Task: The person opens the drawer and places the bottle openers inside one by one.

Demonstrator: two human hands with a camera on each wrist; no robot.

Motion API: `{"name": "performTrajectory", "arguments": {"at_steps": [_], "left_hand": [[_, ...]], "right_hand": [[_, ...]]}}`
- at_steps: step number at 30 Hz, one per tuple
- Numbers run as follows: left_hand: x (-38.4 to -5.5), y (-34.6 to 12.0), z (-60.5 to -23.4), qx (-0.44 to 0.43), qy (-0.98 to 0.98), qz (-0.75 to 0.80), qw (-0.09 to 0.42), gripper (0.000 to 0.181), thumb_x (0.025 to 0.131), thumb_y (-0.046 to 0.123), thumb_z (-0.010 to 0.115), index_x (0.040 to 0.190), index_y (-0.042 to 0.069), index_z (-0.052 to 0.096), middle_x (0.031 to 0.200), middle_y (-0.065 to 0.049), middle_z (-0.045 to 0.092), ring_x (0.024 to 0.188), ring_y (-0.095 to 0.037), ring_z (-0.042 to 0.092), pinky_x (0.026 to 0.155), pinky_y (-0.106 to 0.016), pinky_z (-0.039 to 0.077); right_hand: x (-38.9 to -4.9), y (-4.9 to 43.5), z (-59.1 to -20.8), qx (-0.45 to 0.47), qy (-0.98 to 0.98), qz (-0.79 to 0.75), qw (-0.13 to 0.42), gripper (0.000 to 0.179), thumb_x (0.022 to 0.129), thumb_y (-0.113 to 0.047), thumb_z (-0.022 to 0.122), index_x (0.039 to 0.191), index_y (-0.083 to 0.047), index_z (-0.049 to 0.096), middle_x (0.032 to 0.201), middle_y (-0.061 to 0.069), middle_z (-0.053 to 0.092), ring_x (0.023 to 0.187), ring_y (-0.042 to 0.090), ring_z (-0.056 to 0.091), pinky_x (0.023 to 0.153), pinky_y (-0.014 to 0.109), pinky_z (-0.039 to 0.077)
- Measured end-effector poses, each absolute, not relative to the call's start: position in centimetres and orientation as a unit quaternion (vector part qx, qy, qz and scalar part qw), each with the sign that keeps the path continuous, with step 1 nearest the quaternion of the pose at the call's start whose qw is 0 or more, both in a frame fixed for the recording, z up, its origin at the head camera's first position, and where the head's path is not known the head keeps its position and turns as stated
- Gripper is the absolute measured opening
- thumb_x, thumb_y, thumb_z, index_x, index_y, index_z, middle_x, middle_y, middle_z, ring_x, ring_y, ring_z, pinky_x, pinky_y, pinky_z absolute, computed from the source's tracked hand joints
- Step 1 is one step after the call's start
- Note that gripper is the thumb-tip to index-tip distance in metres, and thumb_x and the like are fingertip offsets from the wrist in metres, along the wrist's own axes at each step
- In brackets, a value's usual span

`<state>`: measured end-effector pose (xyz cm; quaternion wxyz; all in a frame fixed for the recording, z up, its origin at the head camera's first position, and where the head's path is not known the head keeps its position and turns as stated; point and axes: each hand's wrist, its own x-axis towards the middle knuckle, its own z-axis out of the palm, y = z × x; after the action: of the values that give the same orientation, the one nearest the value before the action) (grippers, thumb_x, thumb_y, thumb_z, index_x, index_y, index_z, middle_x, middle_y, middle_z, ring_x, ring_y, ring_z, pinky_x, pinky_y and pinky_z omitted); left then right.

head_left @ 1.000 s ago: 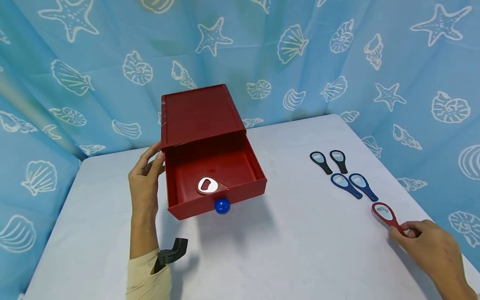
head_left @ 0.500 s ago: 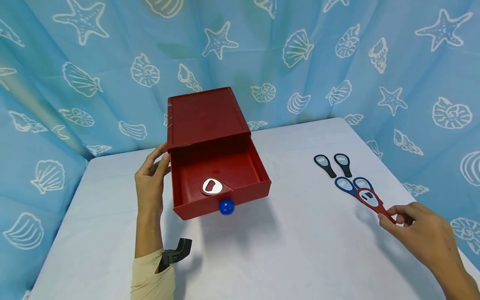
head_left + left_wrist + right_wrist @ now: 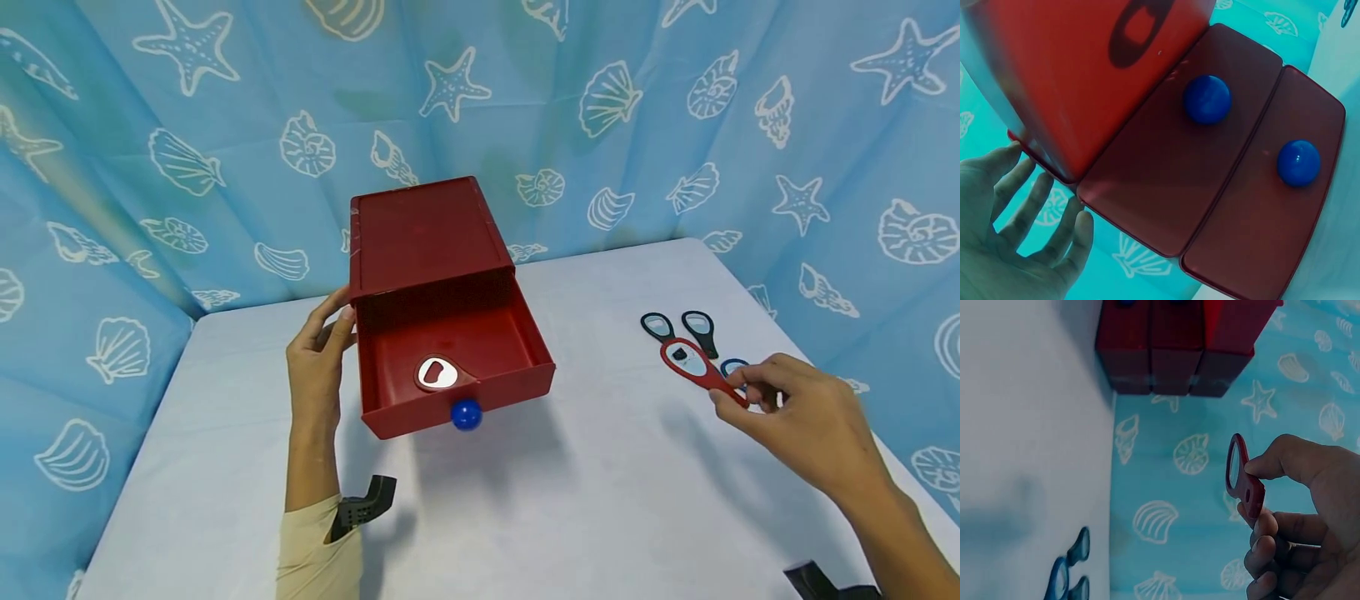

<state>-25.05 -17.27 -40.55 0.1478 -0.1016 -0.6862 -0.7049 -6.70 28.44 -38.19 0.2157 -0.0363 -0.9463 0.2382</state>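
Observation:
My right hand [image 3: 810, 429] pinches a red bottle opener [image 3: 686, 358] by its handle and holds it above the table, its metal head pointing toward the cabinet. The right wrist view shows my thumb on one face of this red bottle opener [image 3: 1250, 487], fingers behind it. A dark red drawer cabinet [image 3: 427, 237] stands at the left with its top drawer [image 3: 491, 333] pulled out. Inside that drawer lies another red bottle opener [image 3: 437, 372]. My left hand [image 3: 318, 367] rests against the cabinet's left side, its fingers [image 3: 1035, 200] spread and slightly bent.
Two black bottle openers [image 3: 702, 332] lie on the white table [image 3: 600, 500] at the right. A blue one [image 3: 732, 365] is mostly hidden behind my right hand. Two lower drawers have blue knobs [image 3: 1207, 100]. A shell-patterned curtain [image 3: 570, 150] hangs behind.
My right hand has lifted the red bottle opener off the table and carried it left and away from me, over the blue ones. The left hand keeps its place on the cabinet.

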Motion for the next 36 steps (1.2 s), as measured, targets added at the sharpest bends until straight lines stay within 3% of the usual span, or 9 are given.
{"name": "performTrajectory", "arguments": {"at_steps": [18, 25, 36], "left_hand": [[-25.2, -17.0, -40.8, -0.118, -0.672, -0.717, 0.145, 0.039, 0.098, 0.027, 0.065, 0.137, 0.020, 0.064, 0.136, -0.004, 0.061, 0.115, -0.026, 0.061, 0.094, -0.030, 0.053], [-25.1, -17.0, -40.6, -0.128, -0.663, -0.724, 0.145, 0.039, 0.099, 0.024, 0.065, 0.137, 0.017, 0.063, 0.137, -0.006, 0.059, 0.116, -0.027, 0.060, 0.093, -0.030, 0.053], [-25.3, -17.3, -40.8, -0.123, -0.663, -0.723, 0.150, 0.038, 0.098, 0.026, 0.066, 0.136, 0.018, 0.064, 0.135, -0.006, 0.061, 0.115, -0.027, 0.061, 0.093, -0.031, 0.053]], "right_hand": [[-10.3, 22.0, -33.3, 0.077, -0.934, 0.260, 0.234, 0.020, 0.072, -0.017, 0.089, 0.085, -0.015, 0.074, 0.075, -0.008, 0.054, 0.070, 0.008, 0.047, 0.051, 0.018, 0.040], [-11.5, 19.0, -31.7, 0.113, -0.927, 0.276, 0.225, 0.018, 0.074, -0.014, 0.086, 0.083, -0.019, 0.072, 0.074, -0.009, 0.053, 0.070, 0.010, 0.049, 0.052, 0.023, 0.043], [-13.9, 14.8, -30.5, 0.146, -0.926, 0.290, 0.194, 0.011, 0.078, -0.014, 0.083, 0.083, -0.015, 0.073, 0.075, -0.004, 0.053, 0.072, 0.014, 0.050, 0.052, 0.030, 0.045]]}}
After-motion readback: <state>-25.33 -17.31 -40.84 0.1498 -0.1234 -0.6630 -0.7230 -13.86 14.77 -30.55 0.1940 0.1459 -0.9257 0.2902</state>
